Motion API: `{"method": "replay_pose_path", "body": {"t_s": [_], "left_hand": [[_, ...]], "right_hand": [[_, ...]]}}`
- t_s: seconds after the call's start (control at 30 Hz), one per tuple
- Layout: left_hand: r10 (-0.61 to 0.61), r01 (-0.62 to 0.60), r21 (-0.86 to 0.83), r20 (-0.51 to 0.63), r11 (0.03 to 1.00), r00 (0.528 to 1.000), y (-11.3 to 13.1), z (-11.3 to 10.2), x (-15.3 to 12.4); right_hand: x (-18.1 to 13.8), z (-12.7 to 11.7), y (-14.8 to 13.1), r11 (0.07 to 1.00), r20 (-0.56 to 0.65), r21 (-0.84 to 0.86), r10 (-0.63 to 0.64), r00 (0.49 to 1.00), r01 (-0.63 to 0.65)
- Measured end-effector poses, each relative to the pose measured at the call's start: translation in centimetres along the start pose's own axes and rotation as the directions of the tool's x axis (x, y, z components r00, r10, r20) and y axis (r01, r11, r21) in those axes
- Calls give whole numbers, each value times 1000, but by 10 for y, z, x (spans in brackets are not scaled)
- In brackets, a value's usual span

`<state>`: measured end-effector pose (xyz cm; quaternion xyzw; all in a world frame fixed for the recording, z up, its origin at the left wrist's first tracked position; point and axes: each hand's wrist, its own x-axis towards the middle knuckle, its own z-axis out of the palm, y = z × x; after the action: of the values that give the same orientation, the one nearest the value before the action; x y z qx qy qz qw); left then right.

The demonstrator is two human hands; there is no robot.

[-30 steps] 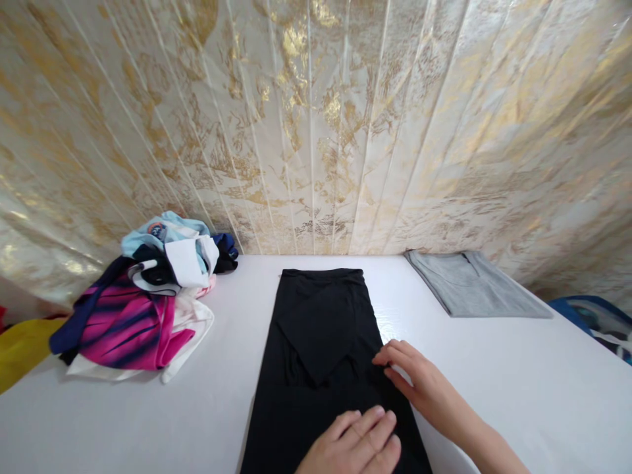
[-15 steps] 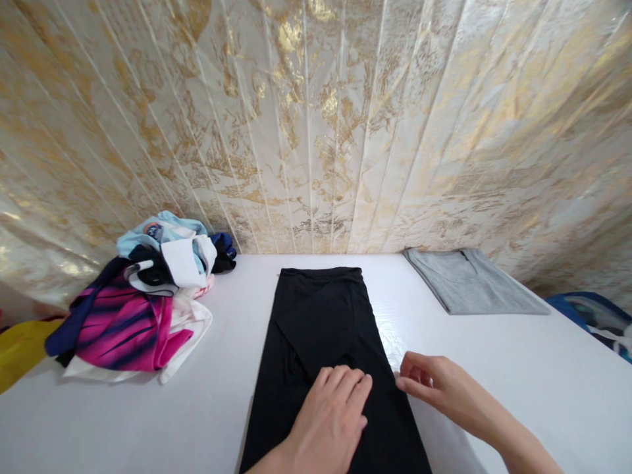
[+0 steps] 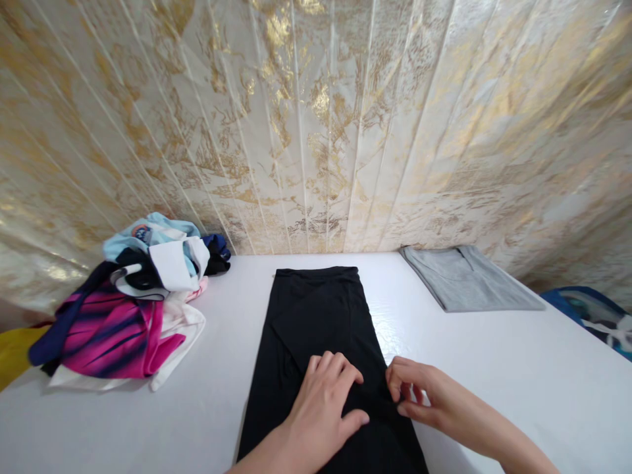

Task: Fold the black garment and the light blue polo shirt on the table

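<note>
A black garment (image 3: pixel 316 316) lies folded into a long strip on the white table, its near end running out of view at the bottom. My left hand (image 3: pixel 326 401) rests palm down on its middle, fingers slightly bent and the thumb spread away. At the strip's right edge, my right hand (image 3: pixel 417 392) has thumb and fingers bent together on the black cloth, pinching it. The cloth looks a little drawn up between the two hands. A loose folded layer with a slanting edge shows just beyond my left hand.
On the left is a heap of crumpled clothes (image 3: pixel 118 322) in pink, navy, white and light blue. A folded grey garment (image 3: pixel 474 280) lies flat at the back right. Beyond the right edge sits a blue bag-like item (image 3: pixel 587 313). A gold-patterned curtain (image 3: pixel 316 131) hangs behind the white table (image 3: pixel 474 368).
My right hand has moved left onto the garment's edge and gripped the cloth. The thumb of my left hand has spread out. The view has shifted slightly.
</note>
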<state>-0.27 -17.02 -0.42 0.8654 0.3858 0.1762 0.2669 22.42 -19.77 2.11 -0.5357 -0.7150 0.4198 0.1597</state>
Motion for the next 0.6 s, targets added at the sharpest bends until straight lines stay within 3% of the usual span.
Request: {"method": "replay_pose_path", "body": {"t_s": [0.37, 0.6], "left_hand": [[172, -171, -22, 32, 985, 985, 3, -3, 1], [120, -126, -72, -82, 989, 989, 5, -1, 3]], "right_hand": [[-10, -8, -14, 989, 60, 139, -60, 996, 51], [-9, -9, -6, 994, 8, 110, 2, 1000, -3]]}}
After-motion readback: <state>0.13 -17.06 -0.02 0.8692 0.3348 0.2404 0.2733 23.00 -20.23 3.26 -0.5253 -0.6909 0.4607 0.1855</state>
